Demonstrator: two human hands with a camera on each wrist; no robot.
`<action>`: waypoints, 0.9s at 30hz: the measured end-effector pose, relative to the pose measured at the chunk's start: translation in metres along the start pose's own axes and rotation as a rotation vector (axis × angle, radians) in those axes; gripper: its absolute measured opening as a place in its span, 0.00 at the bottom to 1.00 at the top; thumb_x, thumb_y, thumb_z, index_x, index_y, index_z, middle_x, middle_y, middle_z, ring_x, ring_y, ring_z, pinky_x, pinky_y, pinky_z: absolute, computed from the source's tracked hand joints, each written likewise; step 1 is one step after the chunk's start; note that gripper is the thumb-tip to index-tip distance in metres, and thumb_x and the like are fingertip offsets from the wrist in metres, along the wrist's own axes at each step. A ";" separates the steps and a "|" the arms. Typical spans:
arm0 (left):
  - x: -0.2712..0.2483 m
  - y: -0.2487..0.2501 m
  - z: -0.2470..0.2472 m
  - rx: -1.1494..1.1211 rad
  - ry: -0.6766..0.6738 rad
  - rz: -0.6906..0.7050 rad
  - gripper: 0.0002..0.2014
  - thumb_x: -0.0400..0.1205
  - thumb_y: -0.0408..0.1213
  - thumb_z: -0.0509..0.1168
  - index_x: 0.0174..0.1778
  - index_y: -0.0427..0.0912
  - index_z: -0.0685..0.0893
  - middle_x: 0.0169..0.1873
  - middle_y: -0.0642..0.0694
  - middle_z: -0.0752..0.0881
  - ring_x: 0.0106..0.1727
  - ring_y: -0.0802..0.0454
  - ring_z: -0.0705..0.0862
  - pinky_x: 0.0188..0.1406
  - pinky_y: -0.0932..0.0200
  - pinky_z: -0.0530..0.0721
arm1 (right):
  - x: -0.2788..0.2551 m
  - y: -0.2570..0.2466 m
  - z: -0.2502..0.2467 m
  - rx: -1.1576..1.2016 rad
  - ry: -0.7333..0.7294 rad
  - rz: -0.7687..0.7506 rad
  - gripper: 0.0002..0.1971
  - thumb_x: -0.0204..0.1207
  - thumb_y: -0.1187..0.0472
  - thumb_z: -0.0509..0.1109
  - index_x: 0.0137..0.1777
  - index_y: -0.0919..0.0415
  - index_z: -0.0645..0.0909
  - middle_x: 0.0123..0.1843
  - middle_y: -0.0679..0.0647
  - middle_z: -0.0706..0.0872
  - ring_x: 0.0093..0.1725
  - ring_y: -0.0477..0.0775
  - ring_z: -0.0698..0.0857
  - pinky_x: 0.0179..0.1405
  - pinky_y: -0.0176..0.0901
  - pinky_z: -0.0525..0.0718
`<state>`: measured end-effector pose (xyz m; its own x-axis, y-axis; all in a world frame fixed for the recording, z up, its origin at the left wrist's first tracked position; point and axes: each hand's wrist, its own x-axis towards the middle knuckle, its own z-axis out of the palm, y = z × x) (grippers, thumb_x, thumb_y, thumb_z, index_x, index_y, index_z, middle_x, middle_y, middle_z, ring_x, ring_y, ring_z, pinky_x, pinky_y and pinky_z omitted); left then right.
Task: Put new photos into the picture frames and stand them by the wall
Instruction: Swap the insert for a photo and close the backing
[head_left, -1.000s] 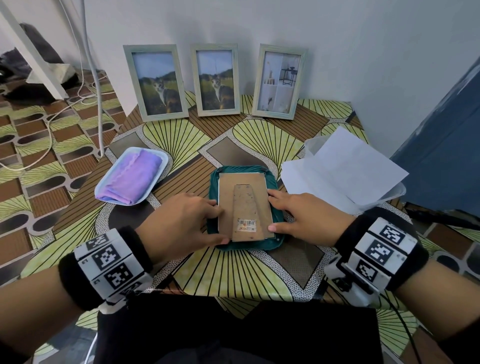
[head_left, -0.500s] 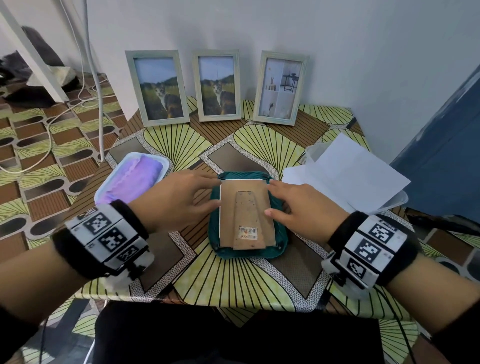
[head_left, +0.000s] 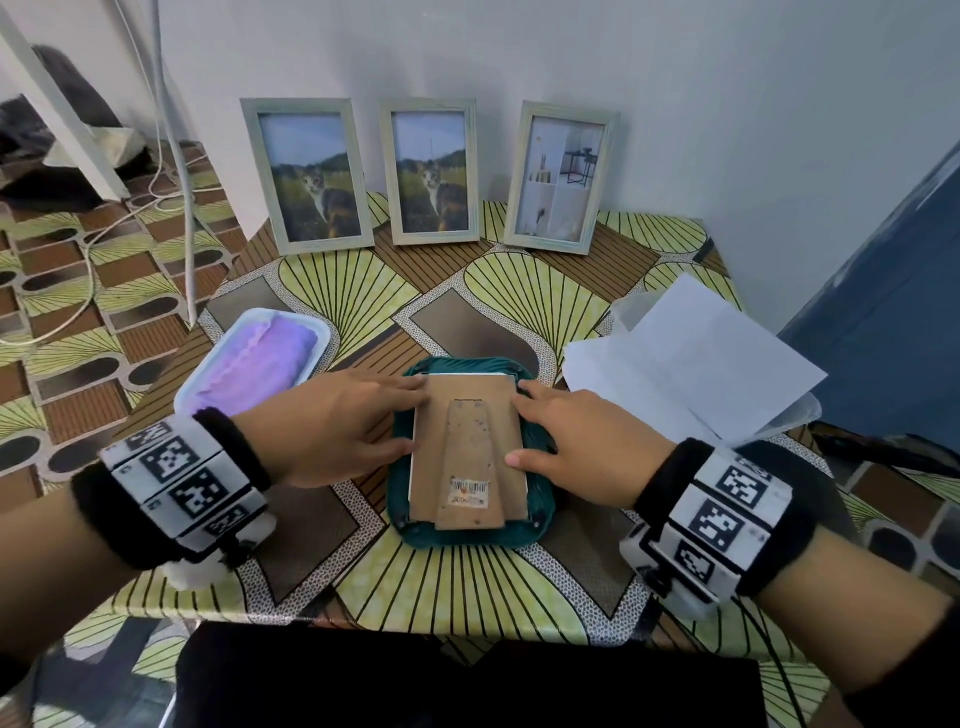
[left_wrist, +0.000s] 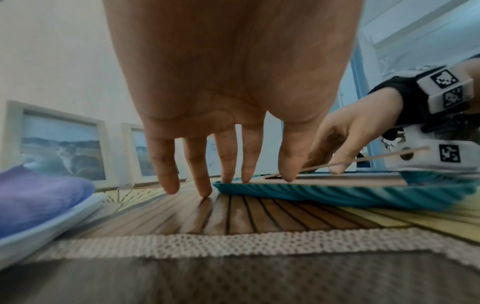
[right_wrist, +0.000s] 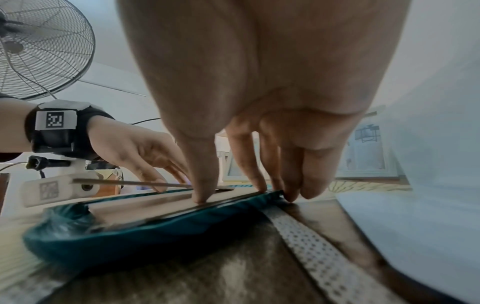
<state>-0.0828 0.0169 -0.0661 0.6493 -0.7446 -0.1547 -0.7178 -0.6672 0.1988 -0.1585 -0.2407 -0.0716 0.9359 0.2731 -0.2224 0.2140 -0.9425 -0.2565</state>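
A picture frame (head_left: 470, 447) lies face down on a teal cloth pad (head_left: 467, 535) at the table's middle, its brown backing and easel leg up. My left hand (head_left: 337, 426) lies along its left side, straight fingers (left_wrist: 226, 164) touching the far left corner and the table, thumb on the backing. My right hand (head_left: 582, 447) flanks the right side; its thumb (right_wrist: 202, 185) presses the backing's edge and its fingers touch the pad by the frame's rim. Three frames stand against the wall: two with cat photos (head_left: 306, 174) (head_left: 431, 171), one with a room photo (head_left: 561, 176).
A white tray (head_left: 197, 395) with a purple cloth (head_left: 254, 364) sits left of the pad. White sheets (head_left: 701, 364) lie on a clear container at the right. A blue panel (head_left: 883, 312) stands beyond the table's right edge. Cables run over the floor at the left.
Both hands have slid along the frame's sides toward its far end. The left fingers went from mid-edge to the far left corner. The frame stays flat on the pad.
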 end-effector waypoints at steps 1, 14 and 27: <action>-0.003 0.000 0.000 -0.034 0.023 -0.003 0.30 0.84 0.54 0.63 0.82 0.52 0.69 0.82 0.57 0.66 0.80 0.60 0.66 0.77 0.68 0.56 | 0.000 -0.002 0.000 -0.009 0.007 -0.002 0.28 0.80 0.42 0.65 0.76 0.55 0.72 0.78 0.52 0.71 0.71 0.57 0.77 0.68 0.57 0.78; -0.024 0.013 0.001 -0.191 0.160 -0.003 0.23 0.82 0.49 0.69 0.72 0.47 0.82 0.67 0.55 0.84 0.65 0.60 0.80 0.63 0.74 0.68 | 0.038 -0.001 -0.016 0.030 0.179 0.021 0.19 0.78 0.47 0.70 0.66 0.51 0.81 0.50 0.48 0.76 0.49 0.47 0.75 0.49 0.44 0.77; 0.009 -0.004 -0.024 -0.210 0.234 -0.133 0.14 0.81 0.54 0.65 0.56 0.51 0.88 0.45 0.55 0.87 0.46 0.62 0.84 0.48 0.56 0.85 | 0.045 0.012 -0.017 0.222 0.295 0.096 0.12 0.75 0.50 0.75 0.54 0.54 0.86 0.47 0.47 0.80 0.41 0.44 0.79 0.44 0.39 0.78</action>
<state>-0.0685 0.0131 -0.0447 0.7914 -0.6107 0.0288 -0.5712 -0.7218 0.3908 -0.1092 -0.2426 -0.0690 0.9960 0.0881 0.0174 0.0864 -0.8877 -0.4522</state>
